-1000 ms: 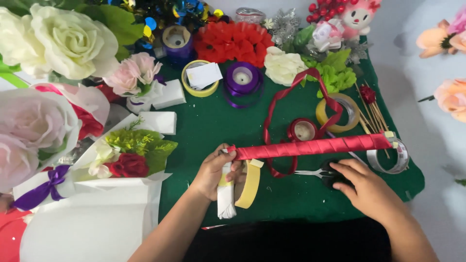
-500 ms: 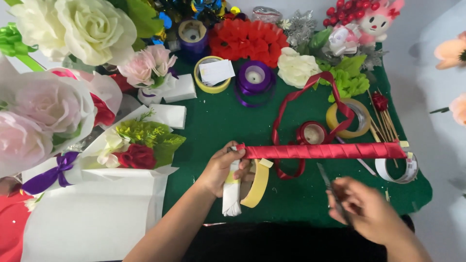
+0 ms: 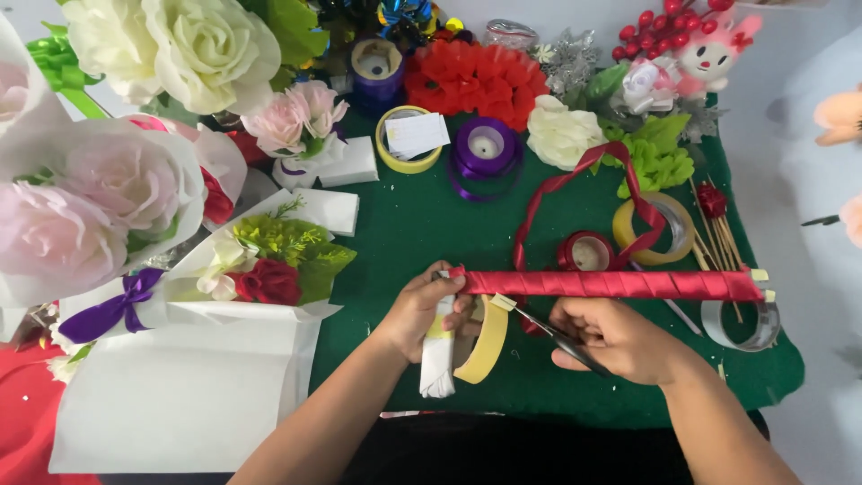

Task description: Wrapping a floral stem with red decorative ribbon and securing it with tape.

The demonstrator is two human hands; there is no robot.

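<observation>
- My left hand [image 3: 422, 310] grips the near end of the red-wrapped stick [image 3: 611, 285], held level over the green mat [image 3: 431, 233], with a tape roll [image 3: 485, 341] hanging below it.
- My right hand [image 3: 620, 339] closes on scissors [image 3: 548, 330], blades at the tape's tail by the stick.
- Risk — the blades could nick the ribbon wrap, or a slack grip could let it unwind.

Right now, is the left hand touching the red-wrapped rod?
Touching. The head view shows the left hand with its fingers closed around the left end of the red-wrapped rod, holding it level above the green cloth.
</observation>
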